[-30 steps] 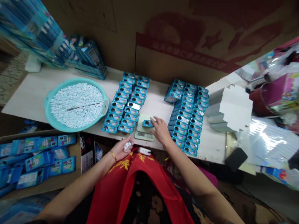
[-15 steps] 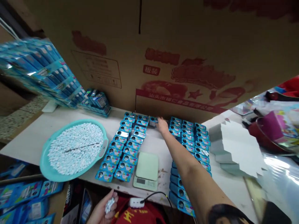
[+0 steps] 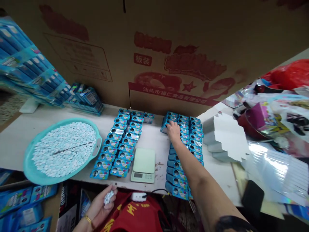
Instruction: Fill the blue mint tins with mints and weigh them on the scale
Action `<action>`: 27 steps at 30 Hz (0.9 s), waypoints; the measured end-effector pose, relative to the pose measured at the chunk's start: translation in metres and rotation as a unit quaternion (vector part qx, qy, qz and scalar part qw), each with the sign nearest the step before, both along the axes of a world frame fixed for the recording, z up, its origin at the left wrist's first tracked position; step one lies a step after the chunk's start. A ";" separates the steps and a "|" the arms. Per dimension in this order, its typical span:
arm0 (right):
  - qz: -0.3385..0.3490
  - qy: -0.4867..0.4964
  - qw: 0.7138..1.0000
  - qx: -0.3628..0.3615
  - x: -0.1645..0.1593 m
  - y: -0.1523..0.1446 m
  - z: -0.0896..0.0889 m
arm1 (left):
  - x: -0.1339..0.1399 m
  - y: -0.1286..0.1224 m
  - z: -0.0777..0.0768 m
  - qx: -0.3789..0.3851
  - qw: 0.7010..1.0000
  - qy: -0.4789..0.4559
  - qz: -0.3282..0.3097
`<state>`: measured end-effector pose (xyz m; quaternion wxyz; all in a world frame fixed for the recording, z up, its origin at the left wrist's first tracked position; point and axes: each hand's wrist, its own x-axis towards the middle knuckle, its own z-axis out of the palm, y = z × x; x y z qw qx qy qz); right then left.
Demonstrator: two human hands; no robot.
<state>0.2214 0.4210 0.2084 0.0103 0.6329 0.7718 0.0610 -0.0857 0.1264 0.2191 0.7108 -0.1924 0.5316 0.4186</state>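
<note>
My left hand (image 3: 106, 203) is low at the table's front edge, fingers curled round a handful of small pale blue and white candies (image 3: 108, 197). My right hand (image 3: 174, 131) reaches forward to the right-hand group of small blue boxes (image 3: 177, 174). Its fingers are closed round a blue box (image 3: 164, 125) near the far end of that group's left column; part of the grip is hidden. A single blue box (image 3: 148, 117) stands at the back, beside the two left-hand columns of blue boxes (image 3: 126, 147). Their tops have round holes. Between the groups lies a pale green kitchen scale (image 3: 144, 161).
A turquoise basin (image 3: 98, 141) of candies, with a thin dark stick across it, stands at left. A large cardboard carton (image 3: 116, 93) walls off the back. Stacked white cards (image 3: 228, 135) stand right of the boxes. Packed blue boxes (image 3: 31, 67) tower at far left.
My right hand has left the single box at the back and moved right to the right-hand group. The view has shifted right. My left hand still holds the candies.
</note>
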 end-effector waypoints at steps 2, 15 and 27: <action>0.025 -0.020 0.999 -0.008 -0.003 0.000 -0.001 | 0.007 -0.001 -0.001 0.028 1.000 -0.010 -0.012; 0.221 0.025 0.973 -0.054 -0.030 -0.085 0.054 | 0.023 0.000 0.010 0.066 0.995 -0.050 -0.048; 0.315 0.129 0.930 -0.140 -0.100 -0.212 0.055 | 0.038 0.017 0.017 0.104 0.985 -0.135 -0.015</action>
